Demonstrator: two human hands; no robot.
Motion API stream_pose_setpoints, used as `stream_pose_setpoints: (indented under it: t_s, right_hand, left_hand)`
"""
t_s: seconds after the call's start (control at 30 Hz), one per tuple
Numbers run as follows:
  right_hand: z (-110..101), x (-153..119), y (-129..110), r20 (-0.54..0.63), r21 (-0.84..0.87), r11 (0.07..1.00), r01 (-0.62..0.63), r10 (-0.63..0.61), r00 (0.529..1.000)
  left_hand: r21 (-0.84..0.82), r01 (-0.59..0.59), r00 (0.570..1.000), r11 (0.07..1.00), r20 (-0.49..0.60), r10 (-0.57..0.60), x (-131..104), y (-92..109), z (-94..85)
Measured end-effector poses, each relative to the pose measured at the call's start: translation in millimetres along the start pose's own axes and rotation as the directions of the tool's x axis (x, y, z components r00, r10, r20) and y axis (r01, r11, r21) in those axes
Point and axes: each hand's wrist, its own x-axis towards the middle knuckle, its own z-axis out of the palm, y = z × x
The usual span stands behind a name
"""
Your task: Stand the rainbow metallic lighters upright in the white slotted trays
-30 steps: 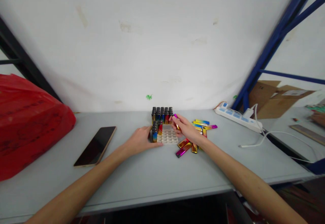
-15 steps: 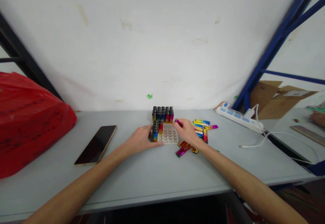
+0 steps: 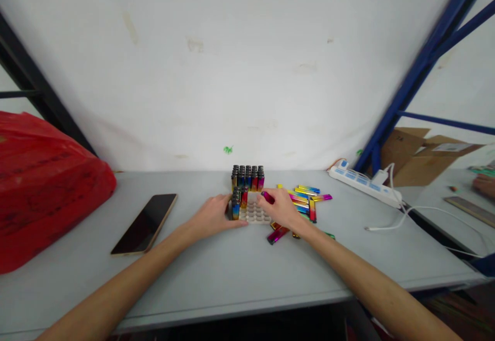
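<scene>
Left hand [image 3: 212, 214]: grip spread wide, touched left side of pale tray [image 3: 255, 216], thumb along front edge. Right hand [image 3: 281, 209]: grip closed on purple lighter [image 3: 267, 197] — held tilted over tray's right part. Upright lighters [image 3: 247, 178] stood blocked at back; loose lighters [image 3: 302, 203] lay right on grey counter [image 3: 216, 274]. Phone [image 3: 145, 223] lay left.

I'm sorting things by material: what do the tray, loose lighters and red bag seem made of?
Tray: probably matte plastic, pale with moulded-looking cells. Loose lighters: shiny metal or metallic-coated plastic, judging by bright reflections. Bag: likely thin plastic, softly glossy and creased.
</scene>
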Motion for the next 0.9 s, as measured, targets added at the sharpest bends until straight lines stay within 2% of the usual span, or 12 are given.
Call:
stream_pose_setpoints:
  t_s: [0.23,0.4,0.47,0.6,0.7,0.8,0.9]
  right_hand:
    - [0,4,11,-0.035,-0.054,0.996,0.064,-0.066,0.997]
    - [-6,4,13,0.001,-0.166,0.958,0.234,-0.237,0.971]
    - [-9,4,11,0.031,-0.176,0.958,0.229,-0.227,0.973]
    - [-7,3,7,0.08,-0.087,0.984,0.158,-0.151,0.985]
    - [2,1,6,0.16,-0.07,0.98,0.187,-0.174,0.972]
    - [13,2,4,0.236,-0.161,0.962,0.222,-0.181,0.955]
    - [18,5,-1,0.257,-0.322,0.923,0.212,-0.131,0.958]
  left_hand:
    - [-0.018,0.005,1.0,1.0,-0.003,-0.005,0,2,-1.3]
    - [-0.001,0.001,1.0,1.0,-0.022,-0.001,0,-3,2.2]
    - [-0.001,-0.001,1.0,1.0,-0.028,0.001,0,-4,3.1]
    - [-0.006,-0.016,1.0,1.0,-0.016,0.016,1,-5,4.2]
    - [0.007,-0.015,1.0,1.0,-0.006,0.015,1,-5,4.8]
    - [0.018,-0.026,1.0,1.0,-0.01,0.026,1,-5,5.0]
    - [0.025,-0.002,1.0,1.0,-0.008,0.002,1,-4,4.7]
